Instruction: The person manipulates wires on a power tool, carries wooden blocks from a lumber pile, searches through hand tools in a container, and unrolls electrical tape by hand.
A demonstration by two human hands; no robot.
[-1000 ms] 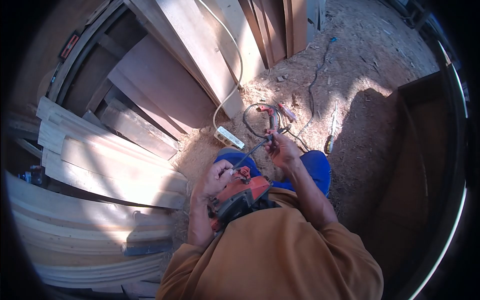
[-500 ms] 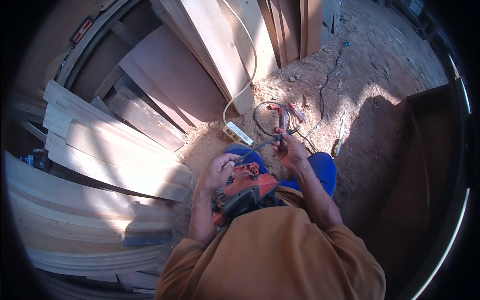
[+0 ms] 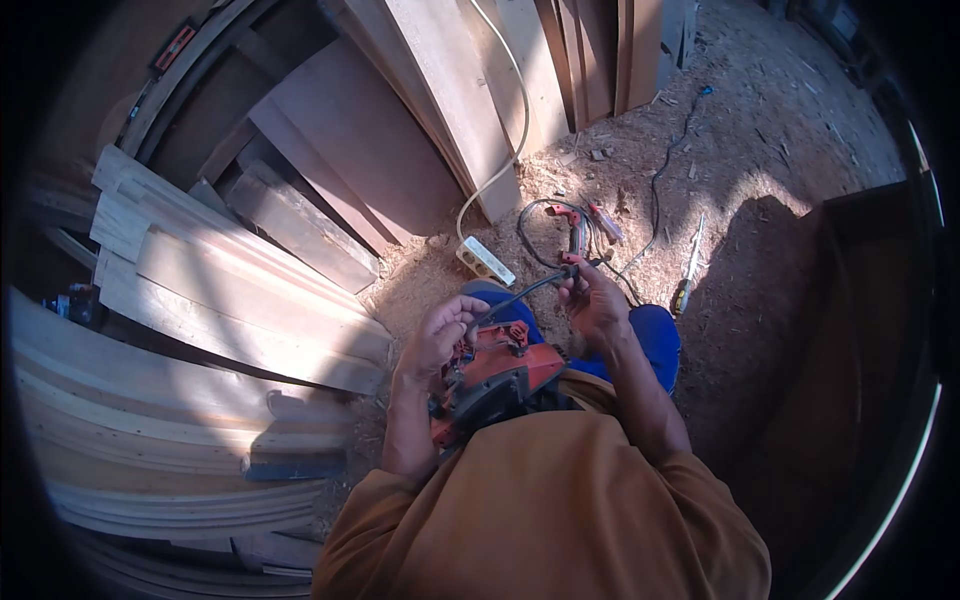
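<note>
Boards (image 3: pixel 235 300): stacked and leaning, filling the left side and upper middle of the frame. Power tool (image 3: pixel 505 385), red and black: on the seated person's lap, centre of the frame, just below the left hand (image 3: pixel 440 335). Right hand (image 3: pixel 600 305), right of centre: fingers closed on a dark cord (image 3: pixel 530 290), which runs down and left towards the left fingertips. Whether the left hand grips it cannot be told. Power strip (image 3: pixel 486 261): on the ground above the knees, near the cord. Screwdriver (image 3: pixel 685 280): on the ground, right of the knees.

Change noted: against 0.5 s ago, the left fingers look straighter and less curled; the right hand's hold is unchanged. In my judgement, the right hand now has the surer control of the cord, the left 1 being looser.
</note>
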